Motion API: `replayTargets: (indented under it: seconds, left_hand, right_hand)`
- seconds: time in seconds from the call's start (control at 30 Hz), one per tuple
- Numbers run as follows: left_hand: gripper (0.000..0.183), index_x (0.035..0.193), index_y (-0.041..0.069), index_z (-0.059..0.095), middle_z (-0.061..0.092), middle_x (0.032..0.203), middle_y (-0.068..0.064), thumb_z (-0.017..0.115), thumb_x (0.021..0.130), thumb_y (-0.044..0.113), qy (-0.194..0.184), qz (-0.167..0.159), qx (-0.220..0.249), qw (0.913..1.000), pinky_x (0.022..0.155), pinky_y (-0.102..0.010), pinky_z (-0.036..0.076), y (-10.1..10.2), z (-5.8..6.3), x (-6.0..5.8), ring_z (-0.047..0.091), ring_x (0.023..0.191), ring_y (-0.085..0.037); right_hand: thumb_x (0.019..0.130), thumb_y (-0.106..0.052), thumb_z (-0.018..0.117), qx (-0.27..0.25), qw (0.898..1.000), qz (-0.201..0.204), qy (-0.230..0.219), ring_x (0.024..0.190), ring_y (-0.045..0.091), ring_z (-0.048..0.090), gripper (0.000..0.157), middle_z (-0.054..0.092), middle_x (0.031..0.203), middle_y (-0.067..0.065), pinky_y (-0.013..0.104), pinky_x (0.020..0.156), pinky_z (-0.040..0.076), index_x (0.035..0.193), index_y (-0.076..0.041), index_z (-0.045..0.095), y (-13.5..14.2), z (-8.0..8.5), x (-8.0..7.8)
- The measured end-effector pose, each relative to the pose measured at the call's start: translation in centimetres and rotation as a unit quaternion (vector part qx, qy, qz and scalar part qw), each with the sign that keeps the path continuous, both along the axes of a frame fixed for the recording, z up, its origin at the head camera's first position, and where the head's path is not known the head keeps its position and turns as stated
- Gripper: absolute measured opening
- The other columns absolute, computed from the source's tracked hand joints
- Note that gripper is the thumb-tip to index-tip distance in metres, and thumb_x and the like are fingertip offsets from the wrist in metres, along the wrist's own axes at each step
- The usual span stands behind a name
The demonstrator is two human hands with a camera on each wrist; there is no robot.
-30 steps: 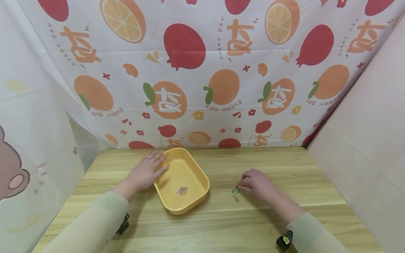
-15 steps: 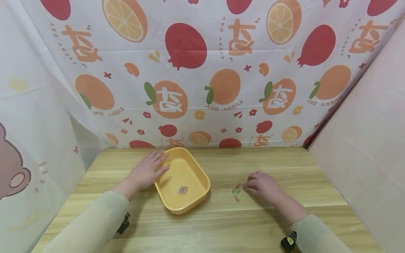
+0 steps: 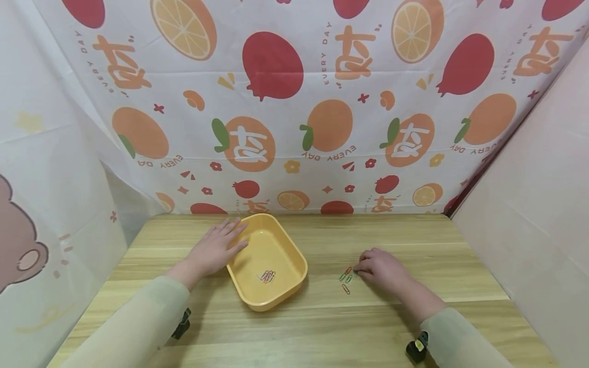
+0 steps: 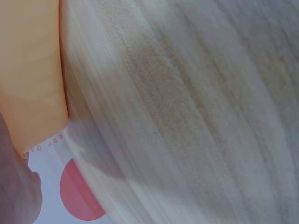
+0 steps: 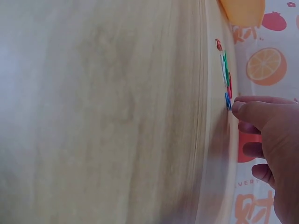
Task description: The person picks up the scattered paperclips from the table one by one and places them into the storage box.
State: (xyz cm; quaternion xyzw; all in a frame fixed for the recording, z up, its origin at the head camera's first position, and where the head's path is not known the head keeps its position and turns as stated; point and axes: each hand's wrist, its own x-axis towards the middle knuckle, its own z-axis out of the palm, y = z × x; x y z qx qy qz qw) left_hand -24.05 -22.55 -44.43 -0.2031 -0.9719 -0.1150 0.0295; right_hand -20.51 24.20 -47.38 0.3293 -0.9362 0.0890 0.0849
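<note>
My left hand [image 3: 216,249] rests with spread fingers over the left rim of a yellow tray [image 3: 286,289]. Inside the tray lies a small group of paper clips [image 3: 267,276], reddish and pale. To its right, my right hand [image 3: 383,269] bends down to the table, thumb and index finger pinching a blue paper clip [image 5: 228,101] at its end. Close by lie a red paper clip [image 3: 348,270], a green paper clip [image 3: 348,278] and another red-orange paper clip [image 3: 346,289]. In the left wrist view only the tray's outer wall [image 4: 32,70] and part of the left hand [image 4: 18,186] show.
The wooden table [image 3: 322,327] ends at the back against a fruit-print cloth [image 3: 294,117]. Pale cloth walls [image 3: 529,204] close in both sides. A black wrist camera [image 3: 416,348] sits under the right sleeve, and another wrist camera [image 3: 181,324] under the left.
The right hand has drawn slightly right, away from the red and green clips, and now its fingertips are at the blue clip. The left hand stays on the tray.
</note>
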Motion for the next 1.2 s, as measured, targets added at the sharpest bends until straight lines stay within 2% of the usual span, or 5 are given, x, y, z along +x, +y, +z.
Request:
replayTargets:
  seconds: [0.23, 0.63, 1.2]
  left_hand:
    - [0.066, 0.158, 0.017, 0.028, 0.021, 0.164, -0.011, 0.040, 0.103, 0.053, -0.007, 0.004, -0.002, 1.0000, 0.120, -0.059, 0.010, -0.06, -0.22, -0.16, 0.014, 0.149, -0.041]
    - [0.064, 0.157, 0.016, 0.031, 0.022, 0.163, -0.012, 0.043, 0.104, 0.049, -0.001, 0.001, -0.003, 1.0000, 0.119, -0.060, 0.011, 0.01, -0.22, -0.13, 0.017, 0.148, -0.042]
    - [0.064, 0.157, 0.016, 0.030, 0.022, 0.163, -0.011, 0.042, 0.104, 0.050, -0.005, 0.005, 0.000, 1.0000, 0.120, -0.059, 0.011, -0.02, -0.07, 0.01, 0.016, 0.149, -0.041]
  right_hand:
    - [0.087, -0.021, 0.078, 0.010, 1.000, 0.006, 0.001, 0.089, 0.012, 0.058, 0.014, 0.067, 0.096, -0.007, 0.033, 0.078, 0.055, 0.100, -0.022, 0.080, -0.07, -0.09, -0.10]
    - [0.086, -0.022, 0.079, 0.012, 1.000, 0.006, 0.002, 0.090, 0.011, 0.058, 0.011, 0.067, 0.096, -0.008, 0.033, 0.080, 0.054, 0.097, -0.022, 0.080, 0.06, -0.39, -0.29]
    - [0.085, -0.022, 0.080, 0.019, 0.998, 0.036, 0.048, 0.086, 0.012, 0.057, 0.007, 0.068, 0.094, -0.008, 0.034, 0.077, 0.053, 0.092, -0.022, 0.080, 0.01, -0.43, -0.52]
